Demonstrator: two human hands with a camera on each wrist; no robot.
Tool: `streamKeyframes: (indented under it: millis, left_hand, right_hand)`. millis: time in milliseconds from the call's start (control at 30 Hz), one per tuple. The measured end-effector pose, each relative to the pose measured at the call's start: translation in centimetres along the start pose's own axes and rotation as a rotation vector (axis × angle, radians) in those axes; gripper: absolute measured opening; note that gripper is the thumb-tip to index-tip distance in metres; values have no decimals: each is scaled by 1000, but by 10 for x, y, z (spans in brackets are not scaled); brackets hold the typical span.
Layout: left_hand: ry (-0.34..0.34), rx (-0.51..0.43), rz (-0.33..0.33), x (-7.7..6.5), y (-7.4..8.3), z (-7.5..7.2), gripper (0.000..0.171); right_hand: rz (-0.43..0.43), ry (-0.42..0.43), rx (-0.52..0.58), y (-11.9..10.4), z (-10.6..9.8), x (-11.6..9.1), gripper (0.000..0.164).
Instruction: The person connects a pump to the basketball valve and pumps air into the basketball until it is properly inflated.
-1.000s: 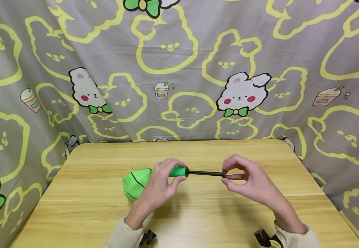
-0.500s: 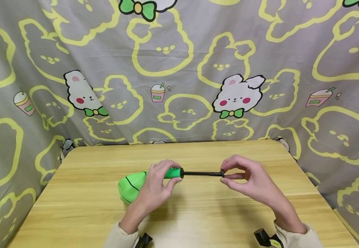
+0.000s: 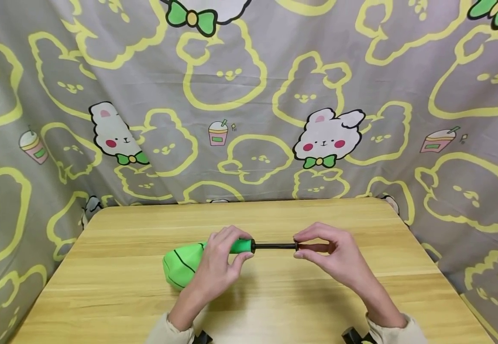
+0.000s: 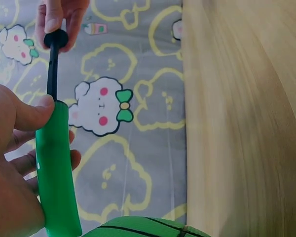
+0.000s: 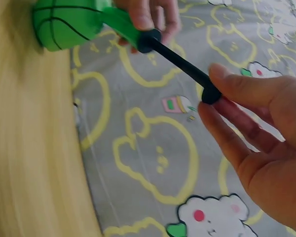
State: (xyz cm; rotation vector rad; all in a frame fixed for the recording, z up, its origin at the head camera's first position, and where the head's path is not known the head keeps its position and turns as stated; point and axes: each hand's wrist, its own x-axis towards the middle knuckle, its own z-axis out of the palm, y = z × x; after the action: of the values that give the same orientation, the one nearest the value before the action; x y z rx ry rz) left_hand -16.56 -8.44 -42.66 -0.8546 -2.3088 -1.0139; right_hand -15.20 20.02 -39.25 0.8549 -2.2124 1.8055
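My left hand [image 3: 220, 260] grips the green barrel of a small hand pump [image 4: 55, 163], fingers and thumb curled round it. From the barrel's black collar a thin black plunger rod [image 3: 274, 246] sticks out to the right. At its far end is a round black knob [image 5: 210, 95], which my right hand [image 3: 334, 255] pinches between thumb and fingertips. Beyond the barrel's other end sits a green ball [image 3: 182, 265] with black seam lines, creased and not fully round. My left hand partly covers the ball in the head view. Whether a needle joins pump and ball is hidden.
A wood-grain table [image 3: 296, 306] lies beneath both hands. Behind it and at both sides hangs a grey curtain [image 3: 249, 105] with cartoon rabbits and yellow outlines. Black wrist-worn devices [image 3: 352, 335] show at the sleeves.
The rod first slid out a little, then back in, so less of it shows now. My right hand has come left with the knob; my left hand keeps its grip. The view shifted slightly.
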Motion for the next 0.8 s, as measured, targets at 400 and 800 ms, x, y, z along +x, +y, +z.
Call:
streamKeyframes:
  millis: [400, 800]
  left_hand:
    - [-16, -4, 4, -2, 6, 5, 28]
    - [-31, 38, 27, -5, 11, 12, 29]
  right_hand:
    - [-58, 50, 22, 15, 29, -1, 28]
    - [-101, 83, -4, 25, 55, -2, 28]
